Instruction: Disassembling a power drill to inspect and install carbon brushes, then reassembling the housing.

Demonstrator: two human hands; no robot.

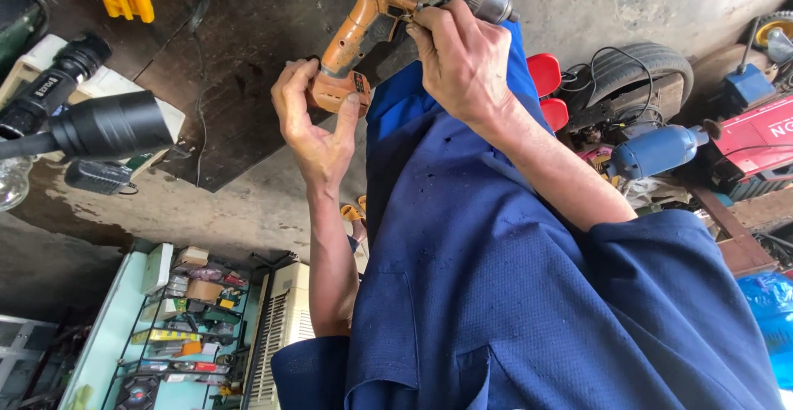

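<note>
The left hand (318, 125) grips the base of the orange drill (388, 14). The right hand (462, 63) clasps its body near the trigger, above the blue shirt (512, 294).

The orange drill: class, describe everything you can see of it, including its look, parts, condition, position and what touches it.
The orange drill is a cordless type with a worn, scuffed plastic body and a dark chuck at the front. It is held in the air at the top of the view, chuck pointing right and grip slanting down-left. The left hand cups the bottom of the grip. The right hand grips near the trigger. Whether a battery is fitted cannot be told.
</note>
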